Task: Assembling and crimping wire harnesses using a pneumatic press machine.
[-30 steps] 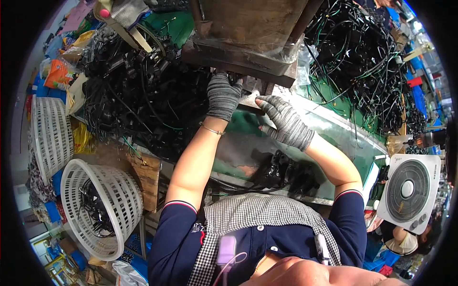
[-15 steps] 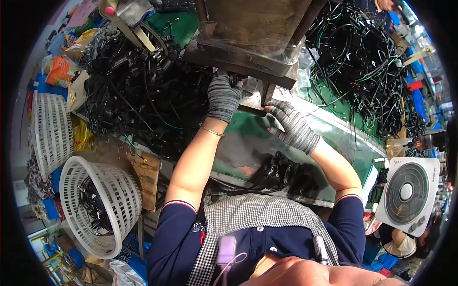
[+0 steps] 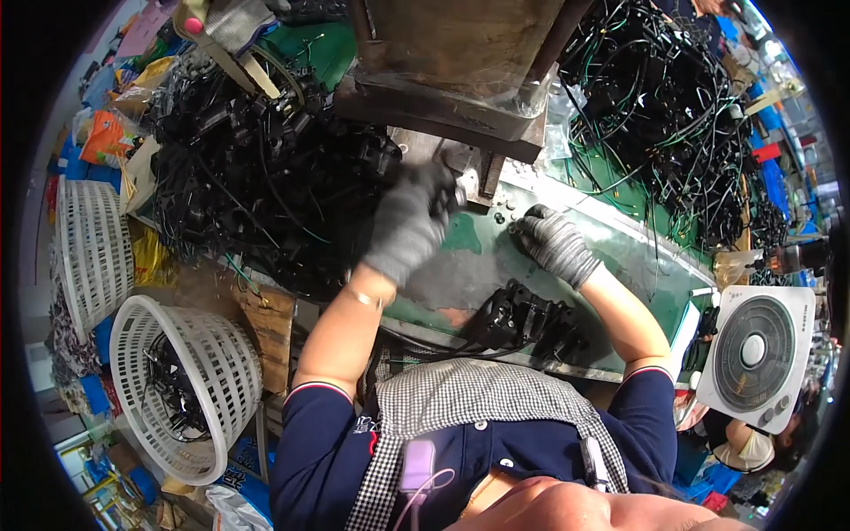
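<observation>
Both gloved hands have come down from the underside of the press block point(image 3: 452, 80) since a moment ago, when they were up against it with a pale piece between them. Now the left hand point(image 3: 409, 226) is blurred with motion over the green bench top point(image 3: 620, 257), near the foot of the press, its fingers curled around something dark at the tips, though I cannot tell what it grips or how tightly. The right hand point(image 3: 556, 246) lies low on the bench, fingers bent and pressed down beside a scatter of small dark round parts point(image 3: 506, 217) just left of its fingertips; whether it pinches one I cannot tell. The free bench between the hands and the person's body is a narrow strip, hemmed by the press at the back, a bench edge toward the body, and a cluster of black plastic connectors point(image 3: 522, 319) sitting close to that near edge. To the left a deep heap of black wire harnesses point(image 3: 257, 177) crowds right up to the left forearm. Another tangle of black and green cables point(image 3: 673, 115) fills the far right. A white plastic basket point(image 3: 181, 389) at lower left holds a small bunch of black wired parts; a second white basket point(image 3: 88, 248) lies on its side beyond it. A white box fan point(image 3: 757, 354) stands at the right.
</observation>
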